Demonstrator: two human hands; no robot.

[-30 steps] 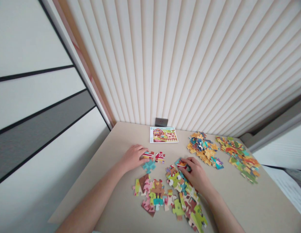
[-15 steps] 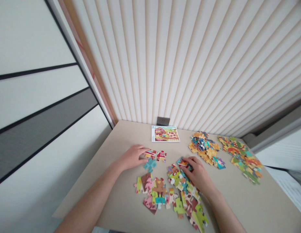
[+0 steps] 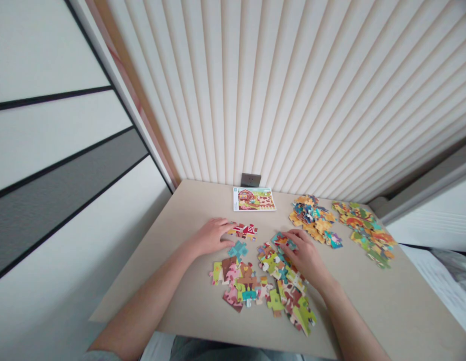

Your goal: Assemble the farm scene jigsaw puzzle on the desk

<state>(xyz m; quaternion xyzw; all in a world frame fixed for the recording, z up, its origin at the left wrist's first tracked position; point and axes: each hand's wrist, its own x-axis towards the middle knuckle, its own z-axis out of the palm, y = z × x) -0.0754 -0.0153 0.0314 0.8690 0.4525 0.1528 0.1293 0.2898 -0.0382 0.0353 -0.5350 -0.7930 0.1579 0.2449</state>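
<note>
I log the left hand (image 3: pixel 211 237) first: it lies flat on the table (image 3: pixel 368 301), fingers extended and slightly spread, pinching nothing. Just beyond its fingertips sit the red barn puzzle pieces (image 3: pixel 244 230), with the teal puzzle piece (image 3: pixel 238 249) just ahead of the hand's right side. Nearer me, between the hands, lies the left heap of puzzle pieces (image 3: pixel 236 286). Ahead of both hands lies the farm picture card (image 3: pixel 254 199). The right hand (image 3: pixel 306 258) arches over the small cluster of puzzle pieces (image 3: pixel 281 240), fingers curved and touching it; I cannot tell whether it pinches anything. Below that hand lies the right heap of puzzle pieces (image 3: pixel 289 296). Farther right, ahead of the hand, are the orange-and-blue heap (image 3: pixel 311 218) and the green-and-orange heap (image 3: pixel 364 233). I judge all pieces to be light, thin, stiff card. Take hold at opposite edges; avoid loading the narrow tabs, which may bend
</note>
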